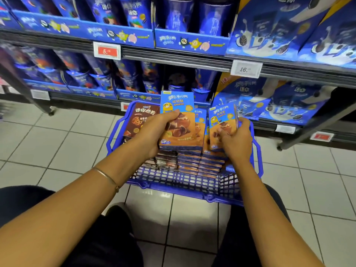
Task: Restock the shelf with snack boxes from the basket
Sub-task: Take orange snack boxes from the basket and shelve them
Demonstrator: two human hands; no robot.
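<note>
Presently both hands work over the blue plastic basket (185, 182), which stands on the tiled floor (57, 143) just in front of the shelf unit (173, 62). The left hand (154, 132) is clamped on a blue-and-orange snack box (178, 120), thumb across its face, holding it upright above the stacks; whether one box or a thin bundle is held cannot be told. The right hand (237, 140) pinches a second box of the same kind (221, 122), tilted, at the right side of the basket. Beneath them lie several deep stacks of boxes (192, 160), with brown chocolate boxes (142, 120) at the left, so the basket appears nearly full and most of the restocking is judged still to come. Both tiers in view look closely packed with blue cookie packs (123, 74), and no matching gap is evident. Lifting room is bounded by the basket's side handles (258, 151) and the projecting shelf rail with its price tag (246, 69); open floor lies to the left.
</note>
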